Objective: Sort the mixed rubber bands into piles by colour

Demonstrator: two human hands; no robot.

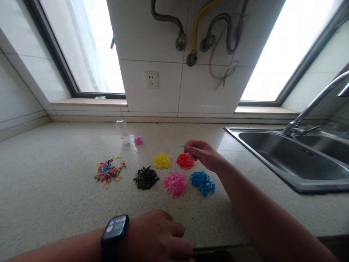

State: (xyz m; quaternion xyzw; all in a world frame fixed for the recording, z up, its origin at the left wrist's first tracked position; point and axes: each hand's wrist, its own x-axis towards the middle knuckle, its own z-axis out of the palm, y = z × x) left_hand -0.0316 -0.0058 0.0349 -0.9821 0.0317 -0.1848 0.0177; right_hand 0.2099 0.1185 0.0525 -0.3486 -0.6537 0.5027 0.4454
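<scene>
My right hand (203,153) is raised just above the red rubber band pile (185,162), its thumb and fingertips pinched on a small blue rubber band (183,147). Close below it lie a pile of blue rubber bands (202,183) and a pile of pink ones (175,184). Yellow bands (161,160) and black bands (146,178) form two more heaps to the left. Farther left is a loose heap of mixed-colour bands (109,170). My left hand (159,236), below a wristwatch (116,228), rests near the counter's front edge with fingers curled in; no object shows in it.
A clear plastic bottle (122,131) stands at the back, with a pink cap (138,140) beside it. To the right, a steel sink (275,156) with a faucet (313,105) is set into the speckled counter (54,189). Pipes and a socket (151,79) are on the tiled wall.
</scene>
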